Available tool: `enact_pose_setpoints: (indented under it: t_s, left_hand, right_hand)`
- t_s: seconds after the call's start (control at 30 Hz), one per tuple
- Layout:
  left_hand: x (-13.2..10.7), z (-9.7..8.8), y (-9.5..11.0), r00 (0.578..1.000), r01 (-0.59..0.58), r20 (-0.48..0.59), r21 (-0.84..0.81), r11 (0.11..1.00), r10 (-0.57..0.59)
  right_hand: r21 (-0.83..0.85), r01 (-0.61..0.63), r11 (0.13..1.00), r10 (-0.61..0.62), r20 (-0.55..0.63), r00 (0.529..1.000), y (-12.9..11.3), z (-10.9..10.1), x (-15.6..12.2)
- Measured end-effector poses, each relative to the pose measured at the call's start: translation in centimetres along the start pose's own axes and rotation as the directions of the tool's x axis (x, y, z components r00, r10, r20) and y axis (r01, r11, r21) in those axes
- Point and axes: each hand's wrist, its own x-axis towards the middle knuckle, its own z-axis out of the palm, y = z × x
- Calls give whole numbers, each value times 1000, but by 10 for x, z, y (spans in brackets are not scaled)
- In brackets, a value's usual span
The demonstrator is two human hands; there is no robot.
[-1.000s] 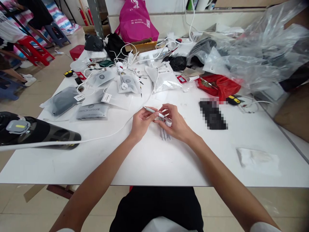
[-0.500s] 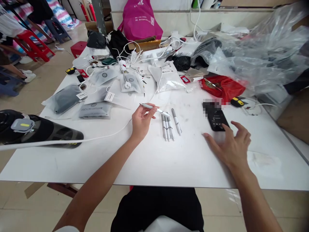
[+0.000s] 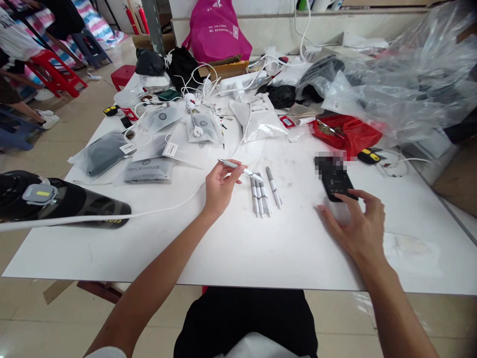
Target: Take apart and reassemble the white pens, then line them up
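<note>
Near the table's middle, my left hand (image 3: 220,188) pinches a white and grey pen (image 3: 248,171), tilted with one end over a group of similar pens. Those grouped pens (image 3: 261,200) lie side by side on the white table (image 3: 231,253). A single pen (image 3: 274,187) lies apart, just to their right. At the right, my right hand (image 3: 359,223) has its fingers spread, the fingertips at the lower edge of a black phone (image 3: 337,183) with a lit dark screen. Part of the phone is blurred out.
A dark bottle (image 3: 78,204) lies at the left with a white cable (image 3: 164,211) across it. Packaged pouches (image 3: 147,170) and tangled cables fill the back left. A red bag (image 3: 348,134) and clear plastic bags (image 3: 395,94) pile up at the back right.
My right hand's fingers have shifted slightly at the phone's lower edge. My left hand keeps its pinch on the pen. The whole view has shifted a little.
</note>
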Motion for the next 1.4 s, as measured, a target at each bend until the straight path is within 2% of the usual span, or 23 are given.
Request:
enact_pose_setpoints:
  t_s: [0.07, 0.23, 0.47, 0.57, 0.67, 0.8, 0.9, 0.97, 1.1, 1.4]
  left_hand:
    - [1, 0, 0, 1000, 14, 2, -11, 1000, -14]
    - [0, 1, 0, 997, 68, 38, -29, 997, -67]
    - [-2, 0, -5, 988, 122, 93, -11, 992, -120]
    - [-2, 0, -4, 985, 141, 96, -4, 990, -140]
    - [-1, 1, -4, 985, 150, 88, -13, 989, -148]
    - [0, 1, -5, 988, 147, 56, -44, 988, -144]
    - [2, 0, -6, 988, 155, 4, -70, 985, -155]
    - [2, -1, -6, 984, 175, -24, -96, 980, -178]
    - [2, -1, -5, 979, 196, -35, -125, 973, -201]
    - [3, -2, -5, 966, 248, 96, -75, 966, -241]
  right_hand:
    - [12, 11, 1000, -11, 10, 1000, 1, 2, 5]
    - [68, 19, 997, -30, 170, 985, 1, 15, 34]
    - [53, 82, 995, -90, 164, 982, 0, 38, 93]
    - [87, 137, 987, -146, 117, 982, -15, 44, 111]
    - [207, 211, 955, -233, 93, 968, -48, 45, 121]
    - [456, 232, 859, -340, 169, 925, -105, 43, 120]
    - [618, 148, 772, -351, 220, 910, -137, 45, 110]
    - [684, 86, 725, -330, 235, 914, -148, 49, 102]
    - [706, 56, 706, -311, 238, 920, -149, 58, 85]
    - [753, -75, 654, -234, 295, 926, -138, 59, 76]
